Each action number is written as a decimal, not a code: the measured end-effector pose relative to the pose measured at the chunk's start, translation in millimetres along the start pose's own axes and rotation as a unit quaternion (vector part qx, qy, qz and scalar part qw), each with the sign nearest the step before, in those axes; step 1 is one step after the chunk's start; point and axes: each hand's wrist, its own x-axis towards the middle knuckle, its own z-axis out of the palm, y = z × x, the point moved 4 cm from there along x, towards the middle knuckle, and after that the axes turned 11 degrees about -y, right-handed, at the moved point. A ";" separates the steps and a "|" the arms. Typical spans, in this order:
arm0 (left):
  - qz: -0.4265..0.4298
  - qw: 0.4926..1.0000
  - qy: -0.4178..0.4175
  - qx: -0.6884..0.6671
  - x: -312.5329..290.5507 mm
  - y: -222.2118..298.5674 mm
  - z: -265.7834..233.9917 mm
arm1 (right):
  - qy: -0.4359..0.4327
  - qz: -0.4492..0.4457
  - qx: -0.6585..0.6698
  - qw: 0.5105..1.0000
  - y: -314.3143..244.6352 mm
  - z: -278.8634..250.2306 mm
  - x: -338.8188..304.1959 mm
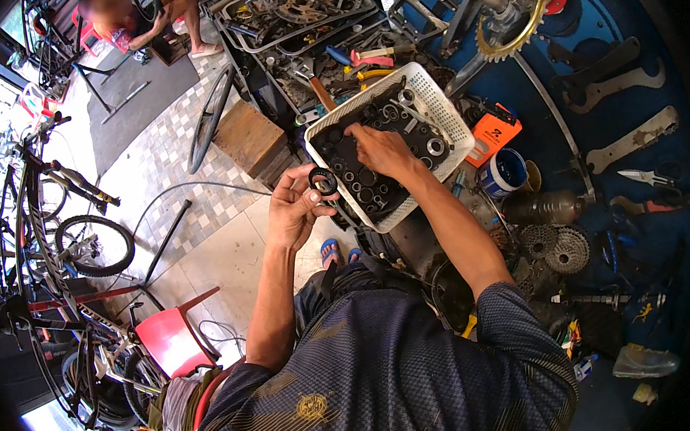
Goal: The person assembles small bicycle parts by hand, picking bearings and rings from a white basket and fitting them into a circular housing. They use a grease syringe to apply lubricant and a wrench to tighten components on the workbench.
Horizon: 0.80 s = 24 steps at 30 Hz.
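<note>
- The left hand [296, 207] is closed on a black ring [325, 173], pinched between thumb and fingers, palm side mostly up to the camera.
- The black ring sits at that hand's fingertips, on its right side, just beside the near-left wall of the basket [436, 91]. The left hand is the nearer one; the right hand [382, 152] lies ahead of the black ring and to its right, across the wall.
- Being round, the black ring has no long axis to follow. Its hollow face looks up toward the camera; any slight tilt is too small to tell.
- The right hand reaches in over the basket with bent fingers, fingertips pointing forward-left among the small parts [366, 178]. Whether it grips one, I cannot tell.
- The basket stands askew, one corner pointing away from the person. Its sides look nearly equal through the bent view, so its long axis is unclear.
- Inside, dark and silvery rings lie mixed over the bottom; a silver tool [412, 111] slants near the far-right side.
- Right of the basket are an orange box [494, 132] and a blue tub [504, 172], with sprockets [566, 248] nearer the person.
- Beyond the basket lies a tray of metal parts; to the left, a wooden crate [250, 138] rests on the floor.
- Farther left stand bicycles and a red chair [173, 342]; another person sits at the far left.
</note>
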 end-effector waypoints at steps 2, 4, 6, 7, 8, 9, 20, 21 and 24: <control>-0.001 1.000 0.002 -0.013 1.1 0.3 2.0 | 0.000 0.007 -0.012 1.000 -0.8 -0.1 -0.7; -0.001 1.000 0.009 -0.005 2.5 1.0 4.9 | 0.008 0.016 -0.003 1.000 -1.0 -0.2 -1.7; -0.001 1.000 0.021 0.023 4.9 1.6 7.7 | 0.010 0.033 0.018 0.999 -0.1 0.7 -2.8; 0.001 0.999 0.018 0.032 6.0 2.1 9.5 | 0.011 0.043 0.035 0.998 0.4 1.0 -3.3; 0.003 0.999 0.015 0.042 7.1 2.8 11.0 | 0.012 0.054 0.052 0.997 0.8 1.0 -3.9; 0.005 0.999 0.012 0.051 8.2 3.5 11.9 | 0.021 0.059 0.073 0.995 0.5 -0.5 -4.6; 0.010 0.992 0.018 0.123 22.8 -2.7 16.1 | 0.123 -0.072 0.296 0.944 -74.0 -55.0 -46.8; 0.015 0.993 0.013 0.118 23.6 -2.5 18.0 | 0.125 -0.085 0.285 0.947 -81.5 -58.0 -49.6; 0.006 0.991 0.006 0.133 19.0 -4.0 24.4 | 0.145 -0.076 0.200 0.966 -97.2 -60.8 -57.8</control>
